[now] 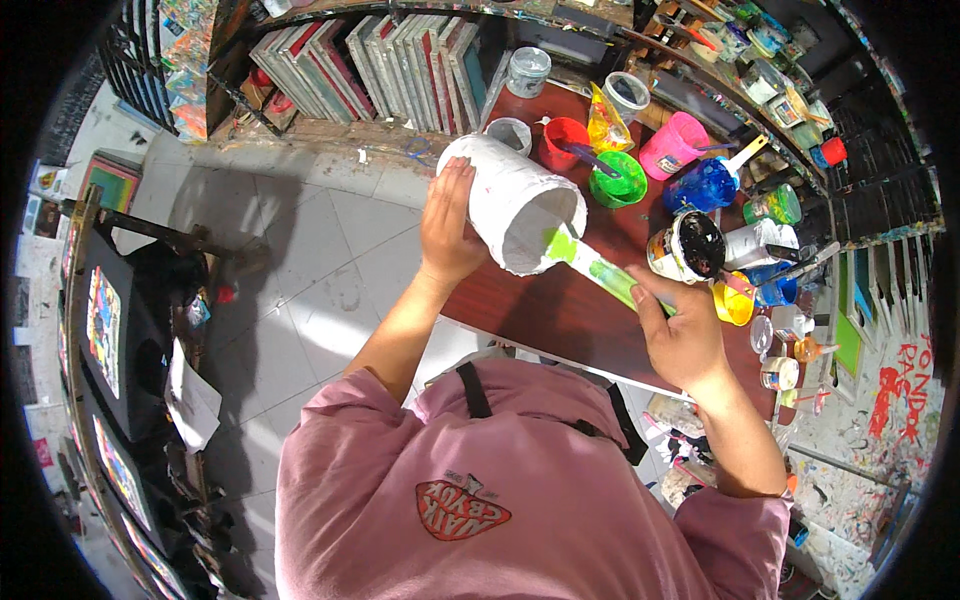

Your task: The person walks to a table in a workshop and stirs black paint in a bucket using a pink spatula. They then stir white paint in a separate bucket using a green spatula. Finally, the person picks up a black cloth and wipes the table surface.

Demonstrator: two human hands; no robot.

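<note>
My left hand [450, 225] is wrapped around the side of a large white paint tub [497, 190], smeared with white. The tub is tipped on its side above the table's front edge, its mouth facing right and toward me. My right hand [685, 335] grips the handle of a white-and-green spatula [608, 278]. The spatula's green-stained end reaches into the tub's mouth, at the rim. White residue coats the inside wall; the tub's bottom is hidden.
The reddish-brown table [540, 325] bears a red cup [563, 140], a green cup [618, 182], a pink cup [675, 145], a blue paint pot [702, 187] and a black paint pot [690, 245]. Framed screens [430, 75] stand at the back. A rack [110, 330] is at left.
</note>
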